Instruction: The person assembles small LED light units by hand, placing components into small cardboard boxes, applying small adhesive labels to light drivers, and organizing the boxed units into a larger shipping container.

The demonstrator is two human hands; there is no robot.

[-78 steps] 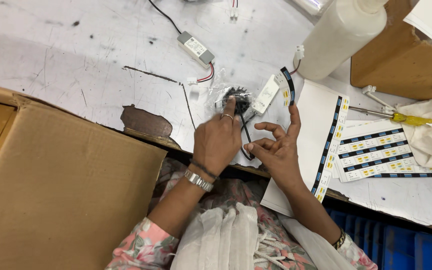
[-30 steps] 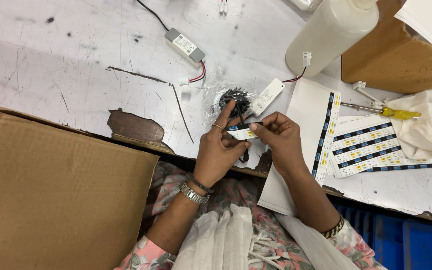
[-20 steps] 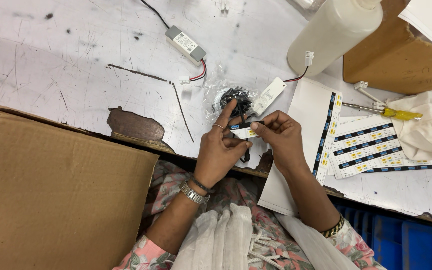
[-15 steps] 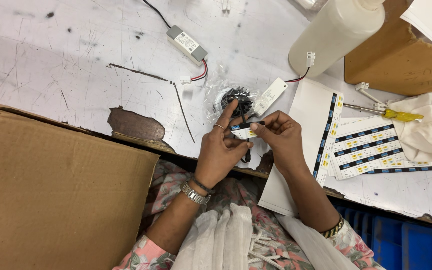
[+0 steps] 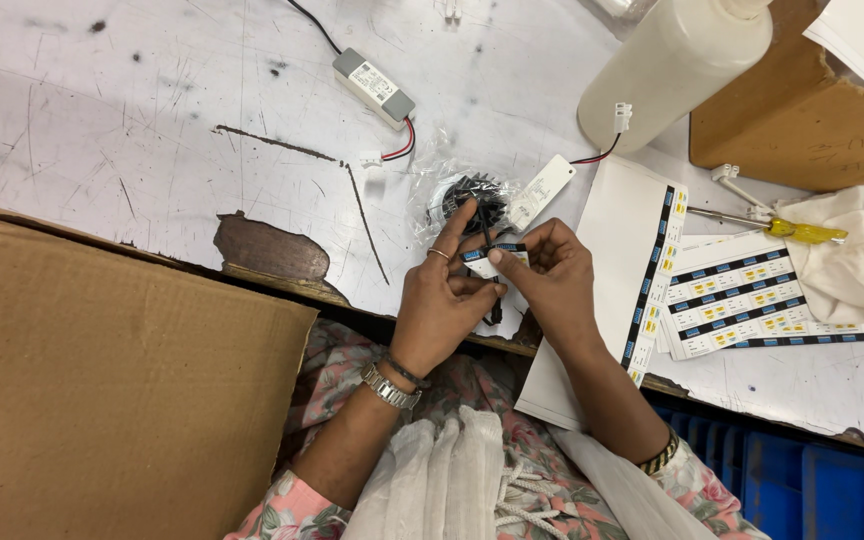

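Both hands, left hand (image 5: 439,300) and right hand (image 5: 550,272), pinch one small label (image 5: 493,256); since 2.6 seconds ago it has left the sheet (image 5: 620,250) at three o'clock.

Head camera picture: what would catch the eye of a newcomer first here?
At the centre, the left hand and the right hand pinch a small white sticker with blue and black edge between them, above a black finned round part in clear plastic. A big brown cardboard box fills the lower left, and white label sheets lie at right.
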